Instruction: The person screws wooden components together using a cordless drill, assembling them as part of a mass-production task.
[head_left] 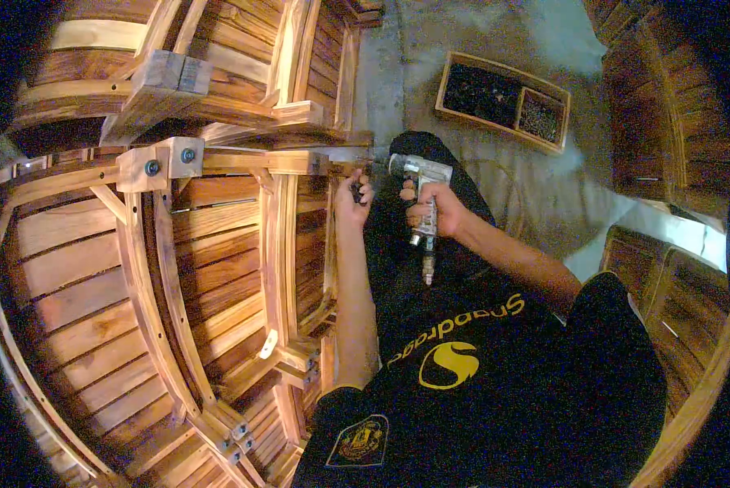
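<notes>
My right hand [435,210] is wrapped round the grip of a silver air drill [427,172]. The drill's front end points left toward the wooden furniture frame [298,163], and a brass-coloured air fitting shows at the base of its handle. Just left of the drill's nose, my left hand [358,197] is raised with its fingers curled. Something small and dark shows between those fingers, and I cannot tell what it is. The left hand is right beside the end of the frame's rail.
Slatted wooden furniture pieces [80,244] fill the left side, with bolts [187,154] in their joints. On the floor ahead lies a wooden box [503,102] with two compartments of small dark and metallic hardware. More wooden pieces [666,114] stand at the right.
</notes>
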`<move>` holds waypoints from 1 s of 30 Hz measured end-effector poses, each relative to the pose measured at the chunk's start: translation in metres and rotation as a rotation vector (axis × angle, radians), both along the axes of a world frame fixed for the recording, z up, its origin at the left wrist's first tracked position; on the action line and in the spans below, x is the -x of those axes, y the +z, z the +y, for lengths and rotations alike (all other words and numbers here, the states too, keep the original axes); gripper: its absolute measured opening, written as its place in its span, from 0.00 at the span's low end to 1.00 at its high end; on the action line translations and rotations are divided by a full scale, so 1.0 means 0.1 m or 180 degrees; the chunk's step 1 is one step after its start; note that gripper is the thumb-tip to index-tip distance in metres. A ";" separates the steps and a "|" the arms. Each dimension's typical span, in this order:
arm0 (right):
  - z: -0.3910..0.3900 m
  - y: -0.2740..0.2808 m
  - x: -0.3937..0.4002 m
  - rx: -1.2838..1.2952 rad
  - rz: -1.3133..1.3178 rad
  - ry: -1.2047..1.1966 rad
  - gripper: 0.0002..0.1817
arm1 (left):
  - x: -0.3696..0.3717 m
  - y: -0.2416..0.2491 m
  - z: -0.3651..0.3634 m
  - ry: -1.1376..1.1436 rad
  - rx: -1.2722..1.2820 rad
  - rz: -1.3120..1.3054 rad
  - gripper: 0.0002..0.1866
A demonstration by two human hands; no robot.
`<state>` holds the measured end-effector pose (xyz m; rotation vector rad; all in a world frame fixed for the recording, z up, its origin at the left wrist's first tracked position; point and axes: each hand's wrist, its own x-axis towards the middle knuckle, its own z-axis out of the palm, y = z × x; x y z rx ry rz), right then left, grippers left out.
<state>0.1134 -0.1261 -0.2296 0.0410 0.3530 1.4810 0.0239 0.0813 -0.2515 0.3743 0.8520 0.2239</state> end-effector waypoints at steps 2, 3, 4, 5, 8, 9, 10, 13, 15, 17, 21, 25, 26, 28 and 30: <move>0.00 -0.03 0.00 -0.0136 0.0061 -0.0022 0.17 | 0.02 -0.02 0.01 -0.0041 0.0028 -0.0141 0.14; 0.01 -0.03 0.00 -0.0100 0.0014 -0.0031 0.17 | 0.03 -0.03 0.01 -0.0084 0.0059 -0.0283 0.14; 0.01 -0.03 0.00 -0.0065 -0.0034 -0.0042 0.16 | 0.04 -0.04 0.02 -0.0085 0.0060 -0.0285 0.14; 0.01 -0.03 -0.01 -0.0065 -0.0035 -0.0043 0.16 | 0.05 -0.05 0.02 -0.0216 -0.0108 -0.0371 0.14; 0.01 0.04 -0.01 0.0062 0.0035 0.0058 0.19 | 0.01 -0.01 0.00 -0.0284 -0.0272 -0.0294 0.13; 0.00 0.04 0.00 0.0136 -0.0010 0.0068 0.19 | -0.01 0.02 -0.01 -0.0225 -0.0270 -0.0127 0.11; -0.01 0.05 0.00 0.0213 -0.0056 0.0074 0.19 | -0.04 0.05 -0.02 -0.0232 -0.0267 -0.0135 0.11; 0.01 -0.04 0.01 -0.0002 -0.0002 0.0052 0.16 | -0.07 0.10 -0.04 -0.0229 -0.0093 -0.0249 0.09; 0.01 -0.07 0.01 0.0017 -0.0014 0.0052 0.16 | -0.08 0.08 -0.03 -0.0259 -0.0209 -0.0144 0.08; 0.02 -0.09 0.00 0.0036 -0.0026 0.0055 0.16 | -0.08 0.03 0.00 -0.0346 -0.0252 -0.0141 0.08; 0.02 -0.07 0.01 -0.0019 -0.0020 0.0036 0.17 | -0.06 0.04 -0.02 -0.0488 -0.0302 -0.0275 0.09; 0.02 -0.02 -0.01 -0.0099 -0.0006 0.0097 0.17 | -0.06 0.10 -0.03 -0.0500 -0.0407 -0.0172 0.09; 0.02 -0.01 -0.02 -0.0103 -0.0010 0.0100 0.17 | -0.06 0.11 -0.04 -0.0447 -0.0427 -0.0196 0.09; 0.01 -0.01 -0.01 -0.0110 -0.0157 0.0068 0.17 | -0.06 0.09 -0.01 -0.0398 -0.0452 -0.0222 0.09; 0.01 0.00 0.00 -0.0070 -0.0089 0.0060 0.17 | -0.08 0.07 0.03 -0.0346 -0.0444 -0.0128 0.09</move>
